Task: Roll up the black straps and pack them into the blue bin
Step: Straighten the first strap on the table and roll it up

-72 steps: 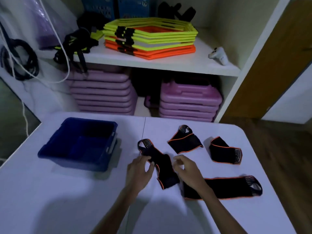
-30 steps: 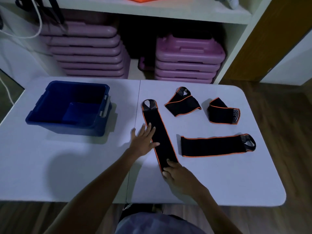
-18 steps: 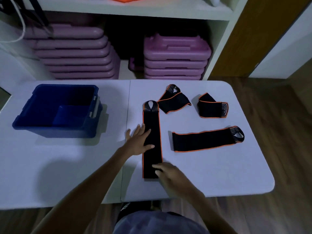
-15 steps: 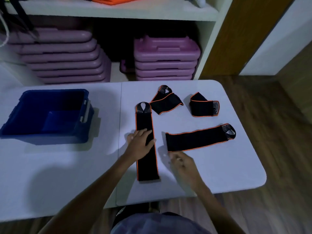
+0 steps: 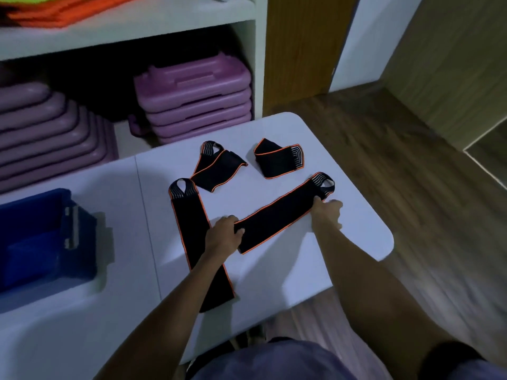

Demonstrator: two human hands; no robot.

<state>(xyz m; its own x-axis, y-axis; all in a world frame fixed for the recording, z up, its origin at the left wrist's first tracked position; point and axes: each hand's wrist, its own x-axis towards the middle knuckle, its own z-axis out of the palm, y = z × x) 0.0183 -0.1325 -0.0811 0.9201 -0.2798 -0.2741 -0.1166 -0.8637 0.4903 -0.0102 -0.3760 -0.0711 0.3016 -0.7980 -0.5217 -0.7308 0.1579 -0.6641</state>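
Observation:
Several black straps with orange edges lie on the white table [image 5: 274,275]. One flattened strap [image 5: 189,229] runs lengthwise near the table's centre seam, partly under my left forearm. A second long strap [image 5: 277,215] lies diagonally to its right. My left hand [image 5: 223,237] pinches its near left end. My right hand [image 5: 326,213] grips it close to the looped far end. Two folded straps lie behind, one with a loop [image 5: 216,167] and one to its right [image 5: 279,161]. The blue bin [image 5: 68,242] stands at the left, with no straps visible inside.
White shelving behind the table holds stacked purple cases [image 5: 194,97] below and orange and yellow items [image 5: 55,9] above. The table's rounded right edge [image 5: 384,229] borders wooden floor. A wooden door panel [image 5: 299,48] stands at the back right.
My hands left the flattened central strap and took hold of both ends of the diagonal strap. The view swung right, so the bin now sits at the left edge.

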